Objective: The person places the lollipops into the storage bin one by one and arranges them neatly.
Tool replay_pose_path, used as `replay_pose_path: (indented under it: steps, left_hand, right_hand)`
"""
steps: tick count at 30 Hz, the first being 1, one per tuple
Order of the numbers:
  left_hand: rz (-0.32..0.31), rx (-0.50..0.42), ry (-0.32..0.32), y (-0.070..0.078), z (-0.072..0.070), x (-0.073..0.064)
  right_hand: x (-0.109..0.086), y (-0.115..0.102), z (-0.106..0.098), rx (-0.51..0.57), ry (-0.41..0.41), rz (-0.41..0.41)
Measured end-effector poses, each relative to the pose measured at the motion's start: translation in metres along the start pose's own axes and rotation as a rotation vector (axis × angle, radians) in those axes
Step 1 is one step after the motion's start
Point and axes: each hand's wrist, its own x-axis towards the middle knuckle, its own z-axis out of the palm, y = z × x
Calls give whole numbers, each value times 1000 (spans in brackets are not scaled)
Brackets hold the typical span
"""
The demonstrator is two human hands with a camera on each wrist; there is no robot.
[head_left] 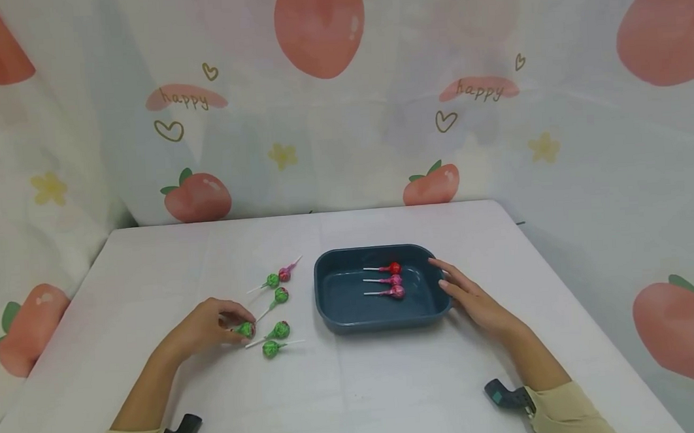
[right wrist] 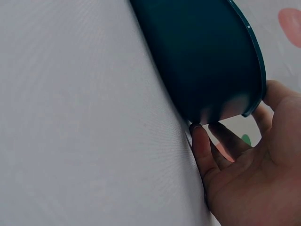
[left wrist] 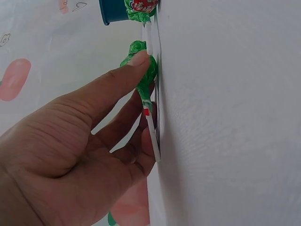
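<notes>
My left hand (head_left: 205,325) pinches a green-wrapped lollipop (left wrist: 149,73) between thumb and fingers, low over the white table. Its white stick points back toward the palm in the left wrist view. My right hand (head_left: 478,304) touches the right end of a dark blue tray (head_left: 382,326), with fingertips at the rim and others against the outer wall near the table. Inside that tray lie a red lollipop (head_left: 395,267) and two pink ones (head_left: 397,292) in a column, sticks to the left.
Beside the left hand lie loose green lollipops: one (head_left: 281,330), another (head_left: 270,349) nearer the front, and a third (head_left: 282,295) farther back. Behind them a green lollipop (head_left: 272,281) touches a pink one (head_left: 284,274). A printed curtain (head_left: 342,132) hangs behind the table.
</notes>
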Motion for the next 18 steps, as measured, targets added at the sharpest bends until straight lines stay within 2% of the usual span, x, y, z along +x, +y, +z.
replay_pose_path:
  steps: [5, 18]
  left_hand:
    - [15, 9, -9, -1, 0, -1]
    - [-6, 38, 5, 0, 1, -3]
  right_hand:
    - [0, 1, 0, 13, -3, -9]
    - [0, 0, 1, 5, 2, -17]
